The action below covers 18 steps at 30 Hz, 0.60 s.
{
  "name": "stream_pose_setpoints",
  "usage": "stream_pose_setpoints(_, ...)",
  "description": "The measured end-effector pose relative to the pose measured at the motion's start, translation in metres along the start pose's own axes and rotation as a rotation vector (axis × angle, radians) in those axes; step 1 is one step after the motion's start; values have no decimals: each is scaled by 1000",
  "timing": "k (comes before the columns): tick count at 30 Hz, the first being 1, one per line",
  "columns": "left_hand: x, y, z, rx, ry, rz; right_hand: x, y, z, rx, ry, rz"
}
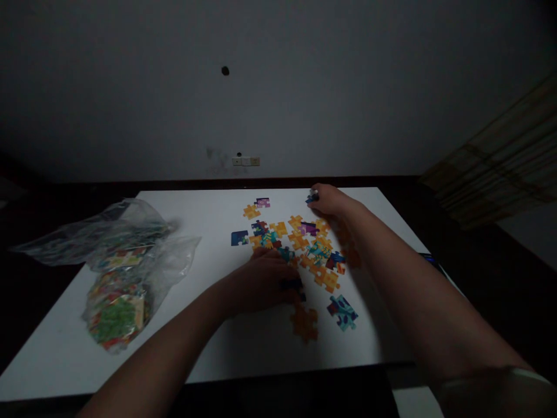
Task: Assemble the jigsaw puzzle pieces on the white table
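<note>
Many loose jigsaw pieces lie on a white table, most of them in a cluster with orange pieces (pixel 327 279) and a few teal and purple ones. My left hand (pixel 270 274) is low over the near left part of this cluster, its fingers curled, with a dark puzzle piece (pixel 291 284) at its thumb side; shadow blurs the grip. At the far right of the cluster, my right hand (pixel 329 200) pinches a dark blue puzzle piece (pixel 312 198) close to the tabletop. Nearer me lie a teal piece (pixel 343 312) and a shaded orange piece (pixel 304 323).
Clear plastic bags (pixel 117 290) holding more colourful pieces cover the left side of the white table (pixel 209 348). A dark flat object (pixel 430 259) lies at the right edge. Behind stands a wall with sockets (pixel 246 161); a curtain (pixel 491 157) hangs at right.
</note>
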<state>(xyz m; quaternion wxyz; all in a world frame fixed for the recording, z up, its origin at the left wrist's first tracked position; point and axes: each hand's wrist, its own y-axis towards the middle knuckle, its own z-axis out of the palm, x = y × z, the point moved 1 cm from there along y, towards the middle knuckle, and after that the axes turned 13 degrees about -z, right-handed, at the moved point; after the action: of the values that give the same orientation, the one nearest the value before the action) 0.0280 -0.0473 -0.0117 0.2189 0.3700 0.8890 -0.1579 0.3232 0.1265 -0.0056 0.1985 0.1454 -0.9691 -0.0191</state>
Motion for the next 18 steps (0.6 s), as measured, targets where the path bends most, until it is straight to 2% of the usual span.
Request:
stream_pose_setpoints(3, 2, 1, -1, -15, -14, -14, 11, -14, -13, -35, 61, -14)
stream_pose_setpoints(6, 2, 2, -3, -31, 13, -13, 33, -45, -25, -157, 212, -35)
stream_pose_setpoints(9, 0, 3, -4, -33, 28, -13, 61, -84, -36, -353, 654, -23)
stream_pose_setpoints(12, 0, 3, -3, -51, 51, -10, 88, -114, -48, -406, 797, -45)
stream_pose_setpoints(15, 3, 3, -1, -187, 51, 12, 110, -128, -55, -438, 867, -70)
stream_pose_setpoints(18, 5, 0, -3, -335, -105, 48, 124, -131, -51, -466, 938, -97)
